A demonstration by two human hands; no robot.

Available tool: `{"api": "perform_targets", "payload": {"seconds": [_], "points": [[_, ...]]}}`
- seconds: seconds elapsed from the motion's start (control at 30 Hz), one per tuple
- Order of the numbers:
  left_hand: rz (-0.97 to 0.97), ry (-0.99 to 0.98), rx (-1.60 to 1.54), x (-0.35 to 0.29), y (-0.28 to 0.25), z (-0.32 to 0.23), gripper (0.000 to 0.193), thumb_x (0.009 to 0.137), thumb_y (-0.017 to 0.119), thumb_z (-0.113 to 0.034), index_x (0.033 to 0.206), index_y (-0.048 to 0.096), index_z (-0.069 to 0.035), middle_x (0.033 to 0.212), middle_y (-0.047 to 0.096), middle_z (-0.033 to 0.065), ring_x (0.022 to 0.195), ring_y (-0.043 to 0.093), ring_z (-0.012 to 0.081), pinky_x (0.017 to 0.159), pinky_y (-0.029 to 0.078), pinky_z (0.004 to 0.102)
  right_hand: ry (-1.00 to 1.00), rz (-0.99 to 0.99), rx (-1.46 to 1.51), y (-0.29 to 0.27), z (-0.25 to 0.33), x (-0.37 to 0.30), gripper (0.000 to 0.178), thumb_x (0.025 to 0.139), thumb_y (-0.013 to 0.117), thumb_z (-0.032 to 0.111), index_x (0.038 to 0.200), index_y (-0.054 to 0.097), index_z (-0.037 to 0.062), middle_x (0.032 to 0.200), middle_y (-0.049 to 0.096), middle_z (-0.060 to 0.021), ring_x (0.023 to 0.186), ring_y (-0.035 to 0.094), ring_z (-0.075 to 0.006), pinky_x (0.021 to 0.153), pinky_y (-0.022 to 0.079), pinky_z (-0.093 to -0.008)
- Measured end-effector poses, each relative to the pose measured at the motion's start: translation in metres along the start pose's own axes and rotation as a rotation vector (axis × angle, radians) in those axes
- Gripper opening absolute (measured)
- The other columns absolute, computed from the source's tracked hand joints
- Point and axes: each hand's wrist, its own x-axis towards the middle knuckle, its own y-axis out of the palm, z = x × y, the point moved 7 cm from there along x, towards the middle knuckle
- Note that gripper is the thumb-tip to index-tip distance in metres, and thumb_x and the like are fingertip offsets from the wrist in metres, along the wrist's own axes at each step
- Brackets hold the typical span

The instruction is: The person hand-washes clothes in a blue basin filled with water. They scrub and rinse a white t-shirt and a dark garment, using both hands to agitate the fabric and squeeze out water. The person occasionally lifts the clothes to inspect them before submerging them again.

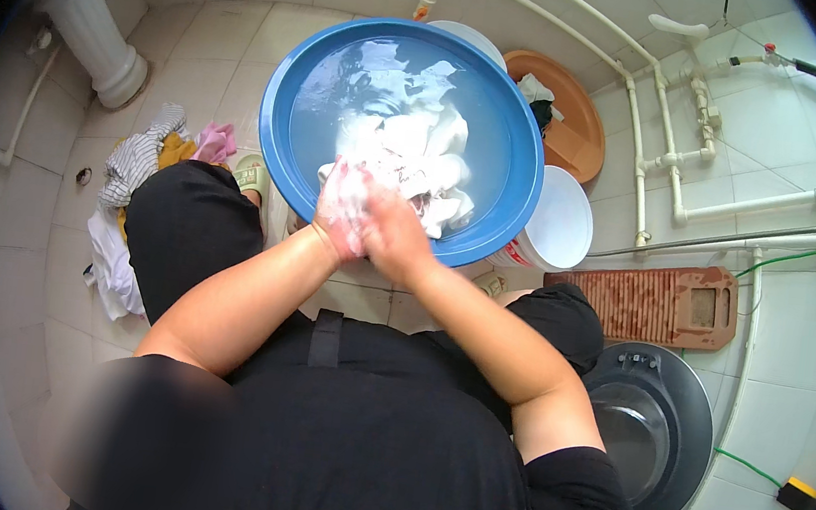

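A large blue basin (283,155) of cloudy water stands on the floor in front of me, with wet white cloth (410,145) bunched in it, partly above the surface. At the basin's near rim my left hand (340,215) appears closed on a bit of the white cloth, with whitish suds on the skin. My right hand (396,236) lies close against it and is smeared by motion, so its fingers cannot be made out. The white material between the two hands is blurred; cloth and foam are hard to tell apart there.
Striped, yellow, pink and white clothes (142,159) lie in a heap at left. To the right are a white bucket (561,217), an orange-brown basin (579,123) holding some cloth, a brown washboard (659,304) and a dark grey basin (685,428). Pipes (639,171) run along the walls.
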Motion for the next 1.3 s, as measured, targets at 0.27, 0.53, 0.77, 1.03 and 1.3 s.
{"api": "perform_targets", "payload": {"seconds": [0.27, 0.53, 0.77, 1.03, 1.3], "points": [[0.064, -0.032, -0.057, -0.003, 0.023, 0.021, 0.060, 0.090, 0.022, -0.052, 0.131, 0.038, -0.012, 0.130, 0.044, 0.0080, 0.117, 0.043, 0.0267, 0.100, 0.030, 0.0423, 0.348, -0.085, -0.072, -0.018, -0.065, 0.033, 0.036, 0.082, 0.046, 0.015, 0.115, 0.052, 0.0045, 0.111, 0.055, -0.0194, 0.103, 0.052, -0.0336, 0.091, 0.039, -0.0370], [-0.009, -0.009, -0.029, -0.006, 0.006, 0.002, 0.063, 0.088, 0.024, -0.057, 0.126, 0.040, -0.010, 0.124, 0.048, 0.0103, 0.113, 0.046, 0.0287, 0.096, 0.034, 0.0436, -0.112, 0.033, -0.026, 0.001, 0.002, 0.000, 0.046, 0.081, 0.051, 0.030, 0.118, 0.048, 0.0021, 0.131, 0.040, -0.0160, 0.120, 0.037, -0.0358, 0.102, 0.027, -0.0427], [0.034, -0.086, 0.045, 0.000, 0.033, 0.017, 0.068, 0.088, 0.016, -0.057, 0.133, 0.034, -0.009, 0.133, 0.040, 0.0116, 0.120, 0.039, 0.0323, 0.101, 0.028, 0.0480, 0.575, -0.200, 0.323, -0.037, -0.126, 0.001, 0.033, 0.087, 0.050, 0.028, 0.107, 0.054, 0.0023, 0.106, 0.060, -0.0122, 0.094, 0.058, -0.0289, 0.082, 0.045, -0.0374], [-0.003, -0.067, 0.214, 0.009, 0.034, 0.022, 0.056, 0.092, 0.024, -0.040, 0.130, 0.032, 0.000, 0.129, 0.042, 0.0181, 0.120, 0.040, 0.0321, 0.103, 0.030, 0.0430, 0.633, -0.420, 1.312, -0.221, -0.132, -0.050, 0.041, 0.090, 0.033, 0.044, 0.101, 0.050, 0.0083, 0.071, 0.052, -0.0078, 0.053, 0.047, -0.0154, 0.045, 0.036, -0.0268], [-0.215, -0.085, 0.475, 0.015, 0.015, 0.026, 0.054, 0.091, 0.029, -0.038, 0.132, 0.031, -0.003, 0.129, 0.042, 0.0170, 0.117, 0.042, 0.0324, 0.101, 0.031, 0.0442, 0.545, -0.881, 0.929, -0.341, -0.186, -0.208, 0.021, 0.079, 0.040, 0.008, 0.092, 0.052, -0.0027, 0.072, 0.055, -0.0097, 0.065, 0.056, -0.0174, 0.049, 0.046, -0.0268]]}}
